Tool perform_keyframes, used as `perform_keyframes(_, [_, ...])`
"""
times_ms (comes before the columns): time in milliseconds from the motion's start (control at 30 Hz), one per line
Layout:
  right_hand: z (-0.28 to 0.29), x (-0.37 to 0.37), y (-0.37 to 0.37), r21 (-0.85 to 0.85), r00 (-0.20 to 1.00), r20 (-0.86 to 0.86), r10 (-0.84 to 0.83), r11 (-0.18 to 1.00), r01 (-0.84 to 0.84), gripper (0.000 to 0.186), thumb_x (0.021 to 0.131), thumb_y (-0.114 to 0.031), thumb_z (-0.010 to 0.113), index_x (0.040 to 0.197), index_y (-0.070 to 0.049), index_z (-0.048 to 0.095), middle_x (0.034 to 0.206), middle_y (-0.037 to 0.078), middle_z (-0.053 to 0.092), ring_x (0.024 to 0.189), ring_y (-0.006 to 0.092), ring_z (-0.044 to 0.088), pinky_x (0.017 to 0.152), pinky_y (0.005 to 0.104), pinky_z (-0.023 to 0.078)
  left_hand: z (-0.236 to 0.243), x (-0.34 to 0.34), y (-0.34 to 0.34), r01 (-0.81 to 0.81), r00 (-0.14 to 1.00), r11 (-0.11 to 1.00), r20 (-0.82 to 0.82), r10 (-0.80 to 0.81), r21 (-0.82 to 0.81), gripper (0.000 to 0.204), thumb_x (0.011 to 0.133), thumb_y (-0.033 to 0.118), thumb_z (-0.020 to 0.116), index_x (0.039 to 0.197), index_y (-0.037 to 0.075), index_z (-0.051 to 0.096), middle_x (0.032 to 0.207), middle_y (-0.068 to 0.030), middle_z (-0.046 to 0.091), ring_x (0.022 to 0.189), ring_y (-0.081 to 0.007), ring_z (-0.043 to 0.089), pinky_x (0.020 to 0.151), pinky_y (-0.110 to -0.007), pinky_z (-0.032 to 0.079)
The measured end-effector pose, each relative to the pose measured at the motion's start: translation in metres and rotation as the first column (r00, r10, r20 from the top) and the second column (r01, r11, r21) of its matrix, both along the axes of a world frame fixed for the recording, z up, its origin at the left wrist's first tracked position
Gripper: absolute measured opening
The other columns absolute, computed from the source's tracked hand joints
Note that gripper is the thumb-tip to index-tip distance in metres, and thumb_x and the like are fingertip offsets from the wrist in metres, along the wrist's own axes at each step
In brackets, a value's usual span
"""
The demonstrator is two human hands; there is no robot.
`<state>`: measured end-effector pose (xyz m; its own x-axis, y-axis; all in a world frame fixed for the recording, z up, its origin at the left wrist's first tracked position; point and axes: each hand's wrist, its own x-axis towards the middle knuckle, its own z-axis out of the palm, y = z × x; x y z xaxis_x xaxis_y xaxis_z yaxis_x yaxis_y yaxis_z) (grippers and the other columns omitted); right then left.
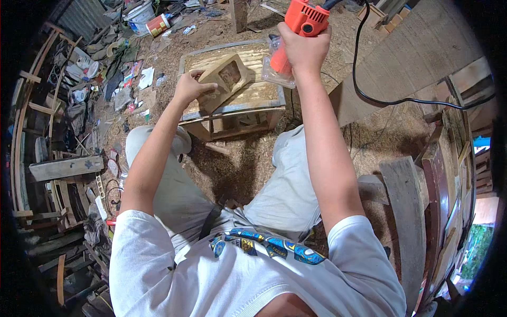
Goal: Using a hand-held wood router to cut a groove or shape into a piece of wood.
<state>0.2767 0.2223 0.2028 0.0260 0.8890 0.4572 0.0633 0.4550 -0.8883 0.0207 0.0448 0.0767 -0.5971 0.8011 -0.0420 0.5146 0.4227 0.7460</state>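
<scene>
Left fingers (197, 73) clasp edge of block (228, 89).

A low bench (259, 94), open at the front, stands on the floor (380, 136). Its top is pale, rough wood edged in grey. A wood block (215, 79) tilts over the left part; whether it touches the top cannot be told. Shavings cover the floor around. Beyond, to the left, a bucket (138, 15), a tipped tub (158, 25) and paper (146, 77) lie among scraps (123, 99).
</scene>
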Motion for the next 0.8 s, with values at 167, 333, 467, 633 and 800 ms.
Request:
perform_keyframes(167, [-0.006,-0.005,0.007,0.013,0.998,-0.056,0.029,1.0,-0.028,0.062,0.068,-0.019,0.093,0.115,-0.002,0.056,0.101,0.007,0.068,0.084,0.0167,0.067,0.078,0.035,0.058,-0.005,-0.012,0.009,0.013,0.985,1.0,0.169,-0.012,-0.004,0.073,0.07,0.036,0.099,0.129,0.0,0.075,0.113,-0.017,0.079,0.098,-0.0219,0.077,0.088,-0.037,0.06])
perform_keyframes(333, [-0.01,-0.01,0.012,0.035,0.999,-0.04,0.035,0.999,-0.033,0.057,0.07,-0.015,0.092,0.113,-0.002,0.056,0.1,0.006,0.068,0.082,0.0151,0.066,0.076,0.0333,0.057,0.0,-0.022,0.018,0.192,0.979,0.975,-0.04,-0.198,-0.108,0.076,0.078,0.053,0.091,0.126,-0.004,0.074,0.11,-0.0204,0.079,0.097,-0.0262,0.077,0.088,-0.038,0.059])
perform_keyframes(467, [-0.013,-0.019,0.014,-0.039,0.995,-0.06,0.074,0.996,-0.076,0.073,0.065,-0.027,0.092,0.12,0.003,0.054,0.103,0.014,0.069,0.088,0.0263,0.069,0.087,0.0414,0.056,-0.001,-0.038,0.023,0.3,0.901,0.893,-0.208,-0.381,-0.335,0.081,0.083,0.063,0.082,0.124,-0.006,0.071,0.112,-0.0257,0.077,0.104,-0.0372,0.075,0.092,-0.044,0.058])
perform_keyframes(633, [-0.014,-0.028,0.015,-0.018,0.993,-0.051,0.109,0.994,-0.11,0.071,0.066,-0.022,0.092,0.121,0.003,0.054,0.105,0.011,0.068,0.09,0.0231,0.069,0.087,0.0401,0.056,-0.002,-0.031,0.031,0.353,0.862,0.827,-0.192,-0.469,-0.438,0.111,0.071,0.081,0.08,0.134,-0.008,0.062,0.124,-0.0305,0.071,0.117,-0.042,0.071,0.099,-0.046,0.057])
perform_keyframes(800, [-0.014,-0.043,0.006,0.025,0.99,-0.099,0.097,0.995,-0.095,0.051,0.071,-0.009,0.091,0.11,-0.003,0.058,0.097,0.004,0.068,0.081,0.0143,0.067,0.075,0.0319,0.057,-0.011,-0.004,0.034,0.178,0.87,0.852,-0.326,-0.37,-0.492,0.146,0.057,0.083,0.086,0.16,-0.004,0.03,0.141,-0.0353,0.057,0.124,-0.0481,0.065,0.102,-0.05,0.056])
